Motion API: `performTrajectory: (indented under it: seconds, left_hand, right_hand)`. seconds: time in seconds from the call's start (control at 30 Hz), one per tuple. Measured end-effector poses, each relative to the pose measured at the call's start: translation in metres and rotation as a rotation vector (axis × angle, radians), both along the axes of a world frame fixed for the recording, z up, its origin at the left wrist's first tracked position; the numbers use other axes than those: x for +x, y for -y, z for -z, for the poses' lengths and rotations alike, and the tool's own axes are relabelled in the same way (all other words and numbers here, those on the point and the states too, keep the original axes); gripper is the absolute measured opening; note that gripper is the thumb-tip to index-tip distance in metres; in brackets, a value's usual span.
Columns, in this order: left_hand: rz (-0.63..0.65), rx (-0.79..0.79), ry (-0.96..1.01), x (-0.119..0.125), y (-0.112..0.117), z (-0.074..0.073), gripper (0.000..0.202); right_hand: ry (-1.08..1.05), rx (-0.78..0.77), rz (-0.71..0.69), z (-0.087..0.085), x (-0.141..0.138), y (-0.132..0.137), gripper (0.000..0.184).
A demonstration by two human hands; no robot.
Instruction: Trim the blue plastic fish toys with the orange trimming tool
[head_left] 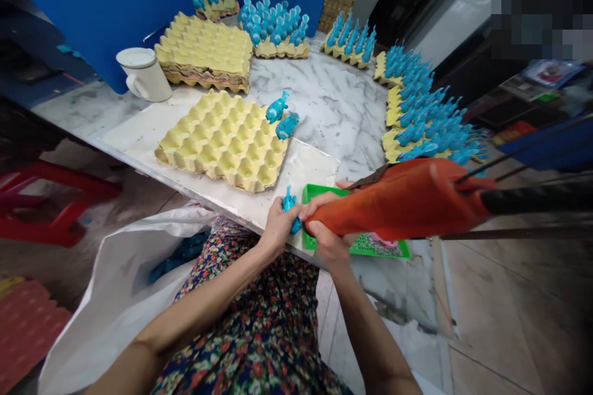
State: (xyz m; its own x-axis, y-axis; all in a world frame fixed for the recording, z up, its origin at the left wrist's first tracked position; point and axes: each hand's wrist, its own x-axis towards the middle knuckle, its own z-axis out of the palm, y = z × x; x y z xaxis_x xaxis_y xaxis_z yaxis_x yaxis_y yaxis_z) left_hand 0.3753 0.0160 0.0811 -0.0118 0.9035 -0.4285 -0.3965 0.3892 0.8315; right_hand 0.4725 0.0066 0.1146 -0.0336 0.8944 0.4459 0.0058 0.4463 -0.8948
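Head view: left hand [277, 228], fingers closed on a small blue fish [290, 210], at the near edge of the marble table [324, 92]; right hand [328, 241], fingers wrapped around an orange-wrapped tool [398, 200]. Under both hands, a green tray [384, 250] against that edge; farther onto the table, an egg tray [222, 139] and more blue fish [278, 106]; below the edge, a white sack [115, 284].
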Motion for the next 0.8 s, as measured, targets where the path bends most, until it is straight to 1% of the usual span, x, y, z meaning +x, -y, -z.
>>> performTrajectory:
  seconds: [0.1, 0.13, 0.17, 0.2, 0.23, 0.3, 0.37, 0.43, 0.5, 0.53, 0.67, 0.8]
  left_hand:
    - [0.285, -0.048, 0.002, -0.010, -0.005, 0.000, 0.035]
    - [0.365, -0.057, -0.011, -0.013, -0.006, 0.000, 0.035]
    - [0.410, -0.056, -0.033, -0.015, -0.007, 0.000, 0.035]
    - [0.415, -0.040, -0.059, -0.017, -0.008, 0.000, 0.036]
    - [0.396, -0.016, -0.079, -0.018, -0.008, 0.000, 0.037]
    - [0.353, 0.006, -0.083, -0.018, -0.006, -0.001, 0.038]
    - [0.304, -0.014, -0.038, -0.017, -0.004, -0.001, 0.037]
    - [0.253, -0.059, 0.013, -0.016, -0.003, -0.001, 0.035]
    - [0.223, -0.085, 0.053, -0.016, -0.003, -0.001, 0.035]
    - [0.218, -0.091, 0.062, -0.016, -0.003, -0.001, 0.035]
    - [0.215, -0.099, 0.065, -0.016, -0.004, -0.002, 0.037]
    - [0.206, -0.106, 0.071, -0.015, -0.004, -0.003, 0.035]
  right_hand:
    - [-0.128, 0.022, -0.121, -0.016, 0.002, -0.003, 0.009]
    - [-0.161, 0.022, -0.150, -0.021, 0.004, -0.004, 0.011]
    - [-0.188, 0.023, -0.168, -0.025, 0.006, -0.005, 0.015]
    - [-0.207, 0.031, -0.163, -0.028, 0.009, -0.007, 0.020]
    - [-0.210, 0.044, -0.127, -0.029, 0.012, -0.009, 0.026]
    - [-0.176, 0.061, 0.019, -0.025, 0.018, -0.012, 0.034]
    - [-0.141, 0.056, 0.163, -0.016, 0.023, -0.014, 0.032]
    - [-0.094, 0.015, 0.247, -0.007, 0.027, -0.015, 0.021]
    - [-0.061, -0.016, 0.270, 0.000, 0.028, -0.013, 0.008]
    - [-0.054, -0.026, 0.269, 0.002, 0.029, -0.012, 0.007]
    - [-0.076, -0.006, 0.253, 0.006, 0.027, -0.009, 0.010]
    - [-0.066, 0.008, 0.252, 0.013, 0.029, -0.008, 0.008]
